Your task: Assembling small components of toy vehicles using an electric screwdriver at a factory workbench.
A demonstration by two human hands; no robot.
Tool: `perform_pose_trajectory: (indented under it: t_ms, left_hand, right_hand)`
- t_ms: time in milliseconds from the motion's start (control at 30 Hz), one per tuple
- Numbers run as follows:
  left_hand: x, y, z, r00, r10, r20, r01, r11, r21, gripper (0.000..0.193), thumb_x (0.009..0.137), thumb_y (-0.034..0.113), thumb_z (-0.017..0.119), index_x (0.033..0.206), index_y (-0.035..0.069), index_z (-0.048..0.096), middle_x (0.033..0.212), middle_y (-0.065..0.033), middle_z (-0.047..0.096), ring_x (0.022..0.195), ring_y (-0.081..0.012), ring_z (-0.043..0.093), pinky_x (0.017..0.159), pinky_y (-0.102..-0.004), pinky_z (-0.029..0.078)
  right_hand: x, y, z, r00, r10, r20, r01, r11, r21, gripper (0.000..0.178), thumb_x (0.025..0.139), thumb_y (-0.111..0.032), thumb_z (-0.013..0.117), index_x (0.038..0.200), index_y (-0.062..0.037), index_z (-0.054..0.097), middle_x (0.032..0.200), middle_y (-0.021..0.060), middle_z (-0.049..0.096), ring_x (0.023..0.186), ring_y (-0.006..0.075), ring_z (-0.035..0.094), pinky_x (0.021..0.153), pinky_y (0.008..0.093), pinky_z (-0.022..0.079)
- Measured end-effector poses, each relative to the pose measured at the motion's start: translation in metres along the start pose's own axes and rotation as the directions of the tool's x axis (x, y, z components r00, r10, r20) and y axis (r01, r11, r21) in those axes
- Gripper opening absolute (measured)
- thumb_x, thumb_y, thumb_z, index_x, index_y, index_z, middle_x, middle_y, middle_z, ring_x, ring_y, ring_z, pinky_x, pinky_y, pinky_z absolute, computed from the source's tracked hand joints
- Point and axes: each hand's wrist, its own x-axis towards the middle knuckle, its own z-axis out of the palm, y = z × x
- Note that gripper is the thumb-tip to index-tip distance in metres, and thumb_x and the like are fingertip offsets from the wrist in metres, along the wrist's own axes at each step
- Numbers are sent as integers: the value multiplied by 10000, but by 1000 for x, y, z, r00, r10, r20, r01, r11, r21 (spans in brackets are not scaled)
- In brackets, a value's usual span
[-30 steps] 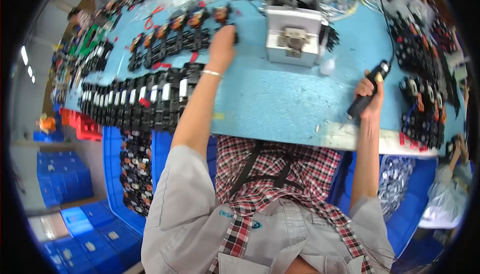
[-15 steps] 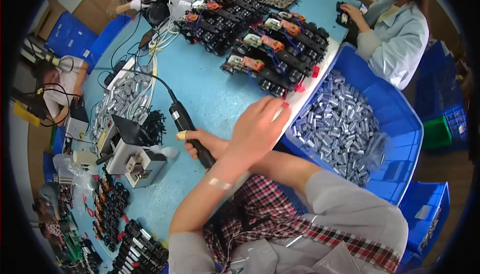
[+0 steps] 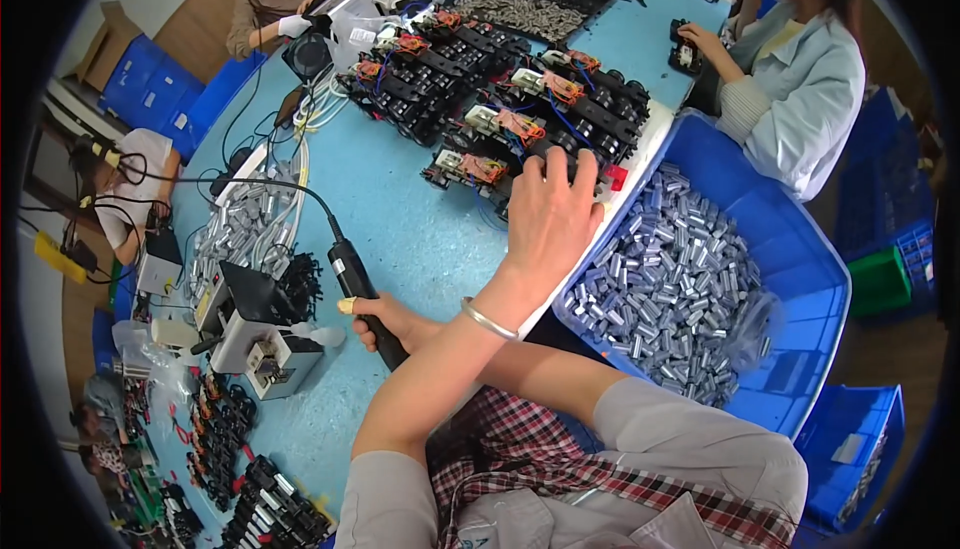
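Note:
My forearms cross, the left over the right. My left hand [image 3: 553, 211] reaches forward with its fingers curled over the near end of the closest black toy car chassis [image 3: 476, 170], hiding that end. This chassis lies in a row of several, with exposed orange parts and wires on top. My right hand [image 3: 392, 324], a yellow cover on one finger, is wrapped round a black electric screwdriver [image 3: 352, 274]. Its cord runs off from the far end, while its lower end is hidden behind my left forearm.
Right of the table edge stands a blue bin [image 3: 800, 279] of silvery metal cylinders [image 3: 680, 279]. A white device [image 3: 265, 354] sits at left, near more metal pieces [image 3: 240, 219] and white cables. More chassis [image 3: 275, 509] lie lower left. Co-workers [image 3: 790, 79] sit around the table.
My left hand has moved forward from the table edge onto the closest chassis. The screwdriver and my right hand have shifted slightly left and nearer. The co-worker at right has raised one hand.

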Motion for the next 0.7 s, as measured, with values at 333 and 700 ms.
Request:
perform_pose_trajectory:
  t_ms: [333,700]
  left_hand:
    - [16,-19,36,999,-7,-42,11,996,88,278,697,149,593,946,61,506,982,-151,469,966,-351,456,770,-442,354]
    - [-90,-20,1,988,-82,133,92,993,-70,462,583,178,702,987,94,494,915,-103,438,824,-260,460,639,-339,402]
  right_hand:
    - [2,2,4,999,32,10,-32,998,-51,290,739,-297,635,715,-113,412,569,-18,438,456,64,407,424,208,362]
    - [4,5,-1,997,-31,66,33,999,-38,285,737,-299,621,737,-98,418,564,3,449,439,108,427,401,251,358]
